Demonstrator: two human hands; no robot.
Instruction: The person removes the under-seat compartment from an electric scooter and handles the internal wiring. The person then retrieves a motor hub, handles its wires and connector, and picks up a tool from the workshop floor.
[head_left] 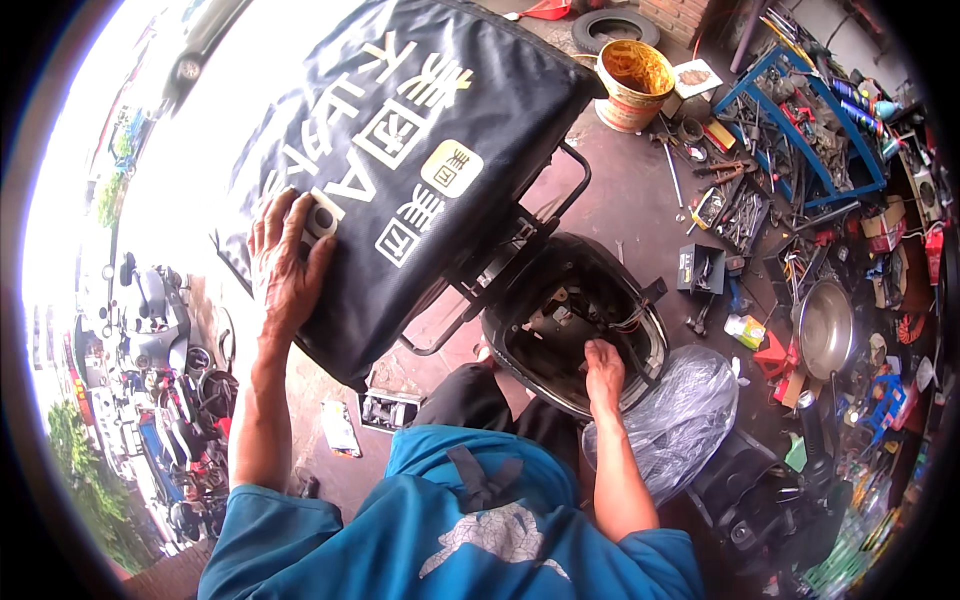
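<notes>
My left hand [285, 260] lies against the top of a large black delivery box [400, 290]. Between its thumb and forefinger is a small pale ring-shaped part [320, 220] with a dark hole, which the fingers close around. My right hand [604, 378] reaches over the near rim of a scooter's open under-seat compartment [545, 310]. Its fingertips point down inside, and I cannot tell whether they grip anything. Some wires and a pale fitting show within the dark cavity. The box sits on a black metal rack [572, 180] beyond the compartment.
Clear plastic sheeting [685, 415] bulges beside my right forearm. Farther right, tools, a blue metal rack [825, 185] and a metal bowl [826, 328] crowd the floor. A stained bucket [634, 85] and a tyre [614, 28] stand at the back. Parked scooters [165, 400] line the left.
</notes>
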